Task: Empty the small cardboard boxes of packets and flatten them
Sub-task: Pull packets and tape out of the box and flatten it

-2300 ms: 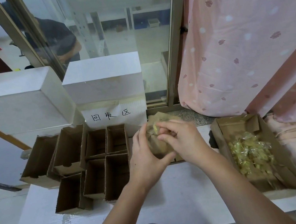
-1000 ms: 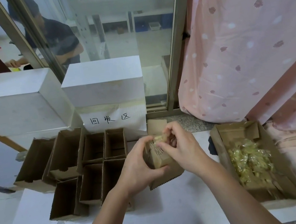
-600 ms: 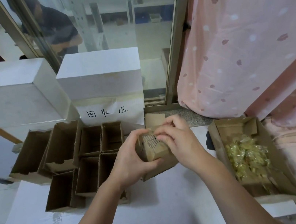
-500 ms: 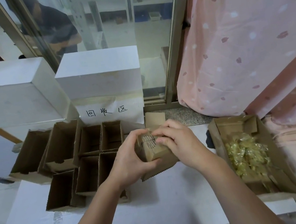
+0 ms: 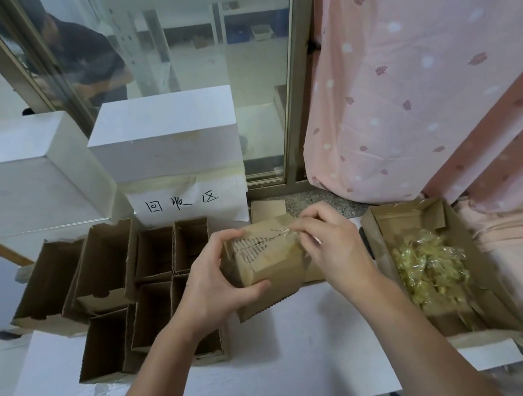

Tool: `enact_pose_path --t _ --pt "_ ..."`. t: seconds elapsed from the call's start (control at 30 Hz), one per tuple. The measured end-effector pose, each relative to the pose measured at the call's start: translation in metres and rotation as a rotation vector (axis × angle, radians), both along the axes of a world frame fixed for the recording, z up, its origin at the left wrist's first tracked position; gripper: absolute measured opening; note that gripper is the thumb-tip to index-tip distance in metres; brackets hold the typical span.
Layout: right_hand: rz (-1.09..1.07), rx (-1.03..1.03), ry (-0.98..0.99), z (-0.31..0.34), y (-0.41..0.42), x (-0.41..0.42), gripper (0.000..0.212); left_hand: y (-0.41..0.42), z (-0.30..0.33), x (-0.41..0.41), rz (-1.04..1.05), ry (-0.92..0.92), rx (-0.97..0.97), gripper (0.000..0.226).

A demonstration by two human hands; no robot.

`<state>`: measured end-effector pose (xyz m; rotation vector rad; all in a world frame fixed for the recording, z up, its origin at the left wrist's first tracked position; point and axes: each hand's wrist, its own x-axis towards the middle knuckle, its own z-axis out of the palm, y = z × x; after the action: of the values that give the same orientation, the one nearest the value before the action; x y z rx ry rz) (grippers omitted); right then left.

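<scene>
brown cardboard fills the middle of the head view: the small box (image 5: pixel 264 258) sits between my two hands, lifted just above the white table (image 5: pixel 294 355). my left hand (image 5: pixel 213 284) is wrapped around the box's left side, fingers over the top edge and thumb pressed along the lower front face, so it is gripping the box firmly. my right hand (image 5: pixel 330 245) is at the box's upper right corner, its fingertips (image 5: pixel 295 226) pinched together on a strip of clear tape (image 5: pixel 280 233) that runs across the top seam; the rest of that hand lies against the box's right side. under the box, touching or nearly touching it, a loose flap of cardboard (image 5: pixel 269 303) pokes out toward me. to the left, near my left wrist, stands a cluster of opened empty boxes (image 5: pixel 150 282). to the right, just beside my right forearm, an open cardboard tray (image 5: pixel 383 230) holds a heap of yellowish clear-wrapped packets (image 5: pixel 429 264). behind the boxes, a paper sign (image 5: pixel 186 202) with handwritten characters hangs on a white block (image 5: pixel 165 134).
</scene>
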<state>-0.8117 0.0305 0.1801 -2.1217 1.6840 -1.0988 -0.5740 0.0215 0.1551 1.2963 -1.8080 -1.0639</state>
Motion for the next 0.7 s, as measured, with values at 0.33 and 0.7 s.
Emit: enact_pose_path --t 0.33,0.7 --pt "0.053 0.228 -0.198 -0.001 0.005 0.014 0.032 0.009 -0.003 -0.002 -0.012 -0.098 -0.075 0.083" --pt "-0.122 0.425 -0.076 -0.006 0.007 0.019 0.018 0.022 -0.007 -0.006 -0.003 -0.131 -0.221 0.081"
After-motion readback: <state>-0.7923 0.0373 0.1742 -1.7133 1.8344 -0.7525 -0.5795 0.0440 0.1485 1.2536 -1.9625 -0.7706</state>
